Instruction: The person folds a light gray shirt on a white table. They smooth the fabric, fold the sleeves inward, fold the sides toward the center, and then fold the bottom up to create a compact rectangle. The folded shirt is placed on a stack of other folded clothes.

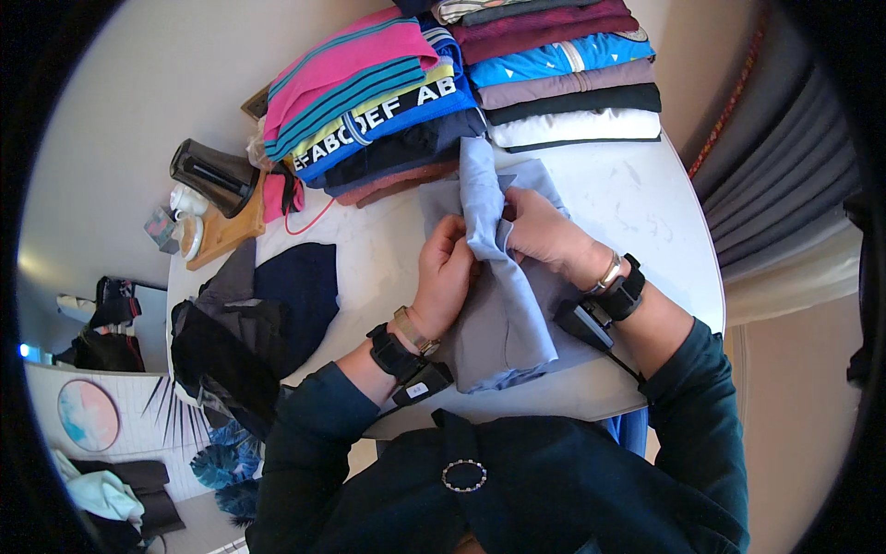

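A grey-blue garment (509, 318), partly folded, lies on the white table before me, with a narrow folded strip of its cloth running up its middle. My left hand (446, 266) grips this strip from the left, thumb and fingers pinched together. From the right, my right hand (543, 232) pinches the cloth, its fingertips partly hidden by the fold. The garment's upper part spreads flat beyond both hands, close to the stacks of folded clothes. Each wrist bears a bracelet or watch and a black strap with a small device.
Folded clothes stand in a left stack (374, 104) and a right stack (567, 90) at the back. Dark garments (235, 332) lie loosely at the left. A wooden tray (235, 232) holds a dark jug (214, 176) and a white cup. A grey curtain (782, 166) hangs at the right.
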A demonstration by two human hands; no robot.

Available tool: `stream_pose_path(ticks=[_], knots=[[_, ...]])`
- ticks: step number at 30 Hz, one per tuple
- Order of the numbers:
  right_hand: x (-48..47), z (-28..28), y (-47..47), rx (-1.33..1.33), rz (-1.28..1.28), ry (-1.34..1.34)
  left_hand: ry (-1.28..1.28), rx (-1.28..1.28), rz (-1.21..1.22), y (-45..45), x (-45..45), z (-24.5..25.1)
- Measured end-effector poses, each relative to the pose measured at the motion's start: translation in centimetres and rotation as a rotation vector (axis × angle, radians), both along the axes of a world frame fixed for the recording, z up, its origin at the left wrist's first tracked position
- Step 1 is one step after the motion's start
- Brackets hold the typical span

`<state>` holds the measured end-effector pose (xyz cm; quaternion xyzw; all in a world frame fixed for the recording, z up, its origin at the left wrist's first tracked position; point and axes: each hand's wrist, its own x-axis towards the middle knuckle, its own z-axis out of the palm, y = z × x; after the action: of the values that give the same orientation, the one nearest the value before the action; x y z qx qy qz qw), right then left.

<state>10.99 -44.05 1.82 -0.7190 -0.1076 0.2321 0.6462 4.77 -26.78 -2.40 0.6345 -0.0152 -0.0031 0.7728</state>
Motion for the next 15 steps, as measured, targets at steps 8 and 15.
stream_pose_path(ticks=[8, 15], knots=[[0.0, 4.3, -1.6, -0.066, -0.031, -0.257, -0.308, 0.712, -0.051, -1.6, -1.0, 1.6], [-1.2, 5.8, -2.1, -0.271, -0.014, -0.724, -0.362, 1.172, -0.135, -3.2, -1.1, 3.4]])
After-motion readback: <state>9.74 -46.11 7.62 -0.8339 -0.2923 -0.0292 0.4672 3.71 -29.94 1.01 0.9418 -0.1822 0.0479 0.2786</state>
